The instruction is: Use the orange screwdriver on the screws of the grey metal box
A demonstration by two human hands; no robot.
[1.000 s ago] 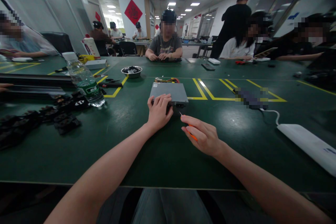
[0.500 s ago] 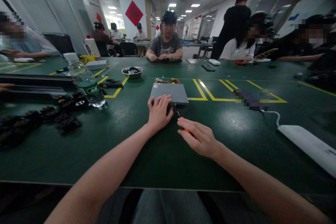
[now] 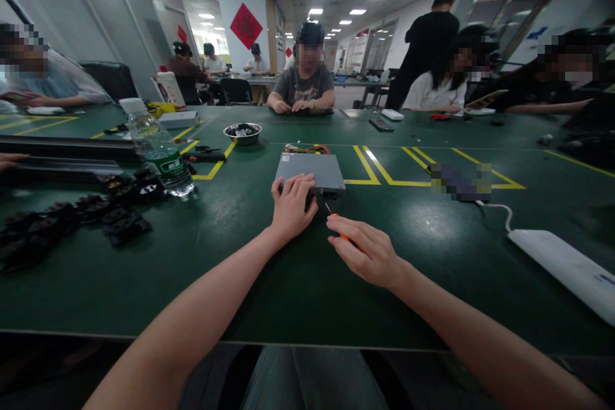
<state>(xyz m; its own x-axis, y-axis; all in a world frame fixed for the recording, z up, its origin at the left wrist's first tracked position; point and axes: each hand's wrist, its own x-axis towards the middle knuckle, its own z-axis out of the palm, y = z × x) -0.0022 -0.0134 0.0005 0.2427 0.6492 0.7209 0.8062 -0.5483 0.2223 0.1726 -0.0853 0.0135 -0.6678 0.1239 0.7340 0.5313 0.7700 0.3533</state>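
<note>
A flat grey metal box (image 3: 310,169) lies on the green table (image 3: 288,282) in front of me, with coloured wires at its far edge. My left hand (image 3: 291,205) grips the box's near left corner, fingers curled over its top. My right hand (image 3: 368,251) is closed on a small orange-handled screwdriver (image 3: 342,237). Its thin metal tip points at the near face of the box, just right of my left hand.
A water bottle (image 3: 156,148) and several black parts (image 3: 96,211) lie at the left. A metal bowl (image 3: 243,132) sits behind the box. A white power strip (image 3: 564,264) with its cable lies at the right. Several people sit around the table.
My right hand has carried the screwdriver a little forward and left, bringing its tip close to the box's near face. My left hand has stayed on the box.
</note>
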